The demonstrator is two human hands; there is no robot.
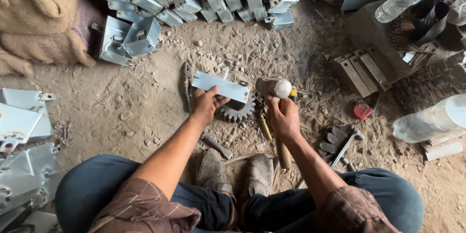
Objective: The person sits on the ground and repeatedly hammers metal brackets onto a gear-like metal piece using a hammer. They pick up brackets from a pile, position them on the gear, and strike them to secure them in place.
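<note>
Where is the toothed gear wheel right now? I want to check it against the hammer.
In the head view the gear wheel lies on the dirt floor at centre, under the grey metal bracket held by the left hand, just left of the hammer head.

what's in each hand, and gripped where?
Left hand holds a bent grey metal bracket by its lower edge, over a gear. Right hand grips a hammer by its wooden handle.
</note>
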